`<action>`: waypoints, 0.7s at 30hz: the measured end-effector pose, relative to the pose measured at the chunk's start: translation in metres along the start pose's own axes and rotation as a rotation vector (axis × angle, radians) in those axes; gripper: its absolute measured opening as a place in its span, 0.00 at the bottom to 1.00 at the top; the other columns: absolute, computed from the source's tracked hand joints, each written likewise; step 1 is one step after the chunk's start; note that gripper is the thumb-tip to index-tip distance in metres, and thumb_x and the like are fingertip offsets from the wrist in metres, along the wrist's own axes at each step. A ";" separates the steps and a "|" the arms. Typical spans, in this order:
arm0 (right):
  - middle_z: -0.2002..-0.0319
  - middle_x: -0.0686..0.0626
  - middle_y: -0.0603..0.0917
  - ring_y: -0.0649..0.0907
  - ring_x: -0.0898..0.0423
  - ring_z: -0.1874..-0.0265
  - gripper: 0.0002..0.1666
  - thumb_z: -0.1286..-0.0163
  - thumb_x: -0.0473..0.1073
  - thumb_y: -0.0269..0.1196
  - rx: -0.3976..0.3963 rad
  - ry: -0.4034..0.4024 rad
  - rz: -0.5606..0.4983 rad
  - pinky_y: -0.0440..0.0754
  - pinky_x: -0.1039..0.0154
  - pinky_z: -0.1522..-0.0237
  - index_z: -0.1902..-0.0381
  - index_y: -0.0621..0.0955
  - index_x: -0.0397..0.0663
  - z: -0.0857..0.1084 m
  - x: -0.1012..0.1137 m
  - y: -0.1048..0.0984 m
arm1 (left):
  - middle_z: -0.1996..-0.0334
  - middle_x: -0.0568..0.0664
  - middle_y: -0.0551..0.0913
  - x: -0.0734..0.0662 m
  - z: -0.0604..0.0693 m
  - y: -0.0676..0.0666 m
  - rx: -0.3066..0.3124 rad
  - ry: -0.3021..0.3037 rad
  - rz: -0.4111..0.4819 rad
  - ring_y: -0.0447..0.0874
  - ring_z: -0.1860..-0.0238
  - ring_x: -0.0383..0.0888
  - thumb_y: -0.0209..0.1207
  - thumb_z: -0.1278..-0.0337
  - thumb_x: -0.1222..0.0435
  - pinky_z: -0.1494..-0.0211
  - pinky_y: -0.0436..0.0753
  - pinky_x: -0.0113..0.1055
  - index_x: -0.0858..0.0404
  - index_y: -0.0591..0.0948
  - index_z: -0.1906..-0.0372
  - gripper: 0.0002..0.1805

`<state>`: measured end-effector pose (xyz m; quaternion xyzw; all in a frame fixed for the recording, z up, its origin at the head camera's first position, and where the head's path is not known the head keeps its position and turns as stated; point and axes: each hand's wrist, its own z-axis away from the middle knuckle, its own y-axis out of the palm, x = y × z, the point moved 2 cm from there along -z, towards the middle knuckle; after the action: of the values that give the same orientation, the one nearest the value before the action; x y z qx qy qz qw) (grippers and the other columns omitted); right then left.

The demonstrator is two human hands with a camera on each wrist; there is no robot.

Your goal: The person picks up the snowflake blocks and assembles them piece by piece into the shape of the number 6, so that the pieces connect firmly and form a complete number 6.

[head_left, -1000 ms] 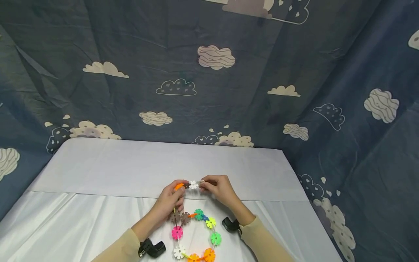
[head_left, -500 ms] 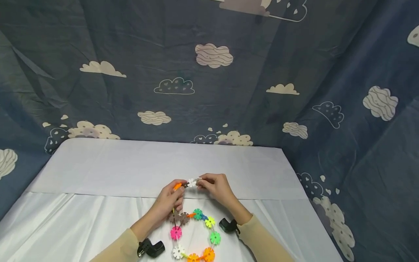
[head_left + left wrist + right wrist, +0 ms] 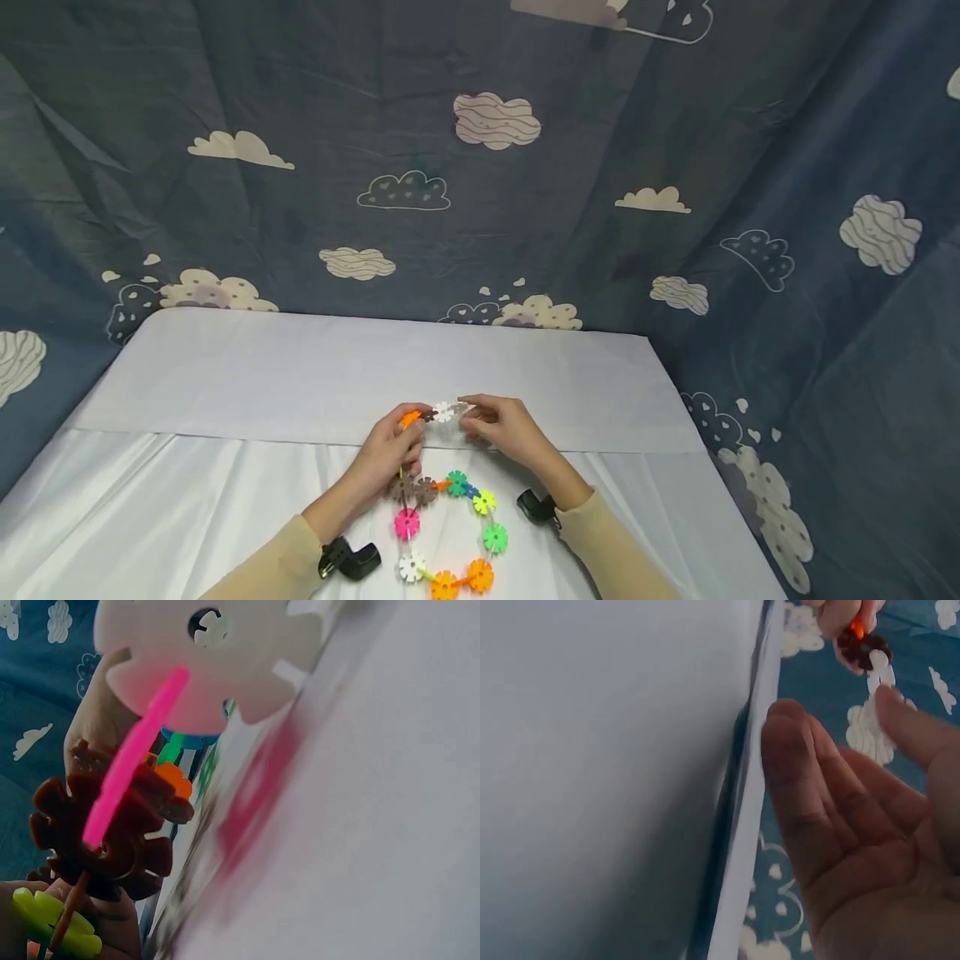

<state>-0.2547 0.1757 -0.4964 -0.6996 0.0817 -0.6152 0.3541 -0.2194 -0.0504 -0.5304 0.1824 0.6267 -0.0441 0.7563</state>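
Note:
Snowflake discs, slotted and plastic, are linked into a chain. My left hand point(image 3: 390, 446) grips its raised end at an orange disc point(image 3: 410, 418). A dark brown disc point(image 3: 429, 415) and a white disc point(image 3: 443, 412) extend rightward from it, with a pale disc point(image 3: 460, 408) at the tip. Beside that tip is my right hand point(image 3: 512, 429); in the right wrist view its thumb and fingers stand apart with nothing between them. Close to the left wrist camera hang a white disc point(image 3: 139, 630), a pink disc point(image 3: 139, 754) edge-on and a brown disc point(image 3: 127, 870).
The rest of the chain lies in a ring on the white cloth point(image 3: 225, 500), including a pink disc point(image 3: 407, 524), a green disc point(image 3: 496, 538) and an orange disc point(image 3: 481, 575). Behind the table hangs a dark blue curtain point(image 3: 300, 100) with cloud prints.
My right hand's fingers, earlier pinching the pale disc at the chain's tip, have spread and moved slightly right. The left hand keeps its grip. The head view has shifted a little.

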 end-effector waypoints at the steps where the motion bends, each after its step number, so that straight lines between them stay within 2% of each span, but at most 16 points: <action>1: 0.59 0.46 0.93 0.90 0.57 0.67 0.23 0.24 0.47 0.69 0.027 0.018 0.016 0.88 0.67 0.67 0.36 0.84 0.45 0.005 -0.001 -0.002 | 0.83 0.42 0.64 0.000 0.000 0.001 0.004 0.001 -0.003 0.64 0.84 0.37 0.49 0.15 0.62 0.74 0.80 0.29 0.62 0.70 0.28 0.20; 4: 0.61 0.51 0.90 0.83 0.61 0.69 0.24 0.23 0.51 0.67 0.137 0.042 0.073 0.83 0.67 0.68 0.36 0.84 0.47 0.024 -0.003 -0.003 | 0.83 0.43 0.64 0.000 -0.001 0.001 0.009 0.005 -0.009 0.64 0.84 0.37 0.49 0.15 0.63 0.75 0.80 0.30 0.62 0.70 0.27 0.20; 7: 0.59 0.56 0.86 0.77 0.63 0.66 0.25 0.24 0.57 0.67 0.242 0.003 0.175 0.76 0.69 0.64 0.37 0.85 0.51 0.042 0.001 0.000 | 0.84 0.43 0.64 -0.001 -0.001 0.001 -0.004 0.013 -0.018 0.64 0.85 0.37 0.49 0.15 0.63 0.75 0.81 0.30 0.62 0.71 0.28 0.19; 11: 0.55 0.57 0.83 0.75 0.63 0.61 0.22 0.27 0.60 0.69 0.275 -0.030 0.238 0.74 0.67 0.58 0.44 0.87 0.55 0.056 0.007 0.007 | 0.85 0.42 0.63 -0.001 -0.001 0.000 -0.021 0.007 -0.026 0.65 0.85 0.36 0.49 0.16 0.64 0.75 0.81 0.30 0.60 0.72 0.29 0.19; 15: 0.56 0.57 0.85 0.78 0.63 0.60 0.15 0.27 0.55 0.70 0.254 0.010 0.172 0.77 0.67 0.56 0.51 0.86 0.55 0.061 0.010 0.010 | 0.84 0.43 0.65 0.000 -0.001 0.002 -0.015 0.005 -0.040 0.68 0.84 0.37 0.51 0.17 0.66 0.75 0.83 0.30 0.60 0.71 0.28 0.20; 21: 0.62 0.55 0.89 0.84 0.65 0.64 0.12 0.25 0.49 0.70 0.244 0.056 0.028 0.82 0.69 0.59 0.51 0.85 0.49 0.064 0.008 0.010 | 0.74 0.49 0.77 -0.006 -0.001 0.002 0.014 0.024 -0.107 0.78 0.79 0.40 0.55 0.25 0.69 0.71 0.86 0.32 0.58 0.68 0.22 0.29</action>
<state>-0.1910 0.1889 -0.4958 -0.6326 0.0258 -0.6350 0.4426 -0.2211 -0.0492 -0.5242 0.1544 0.6444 -0.0869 0.7439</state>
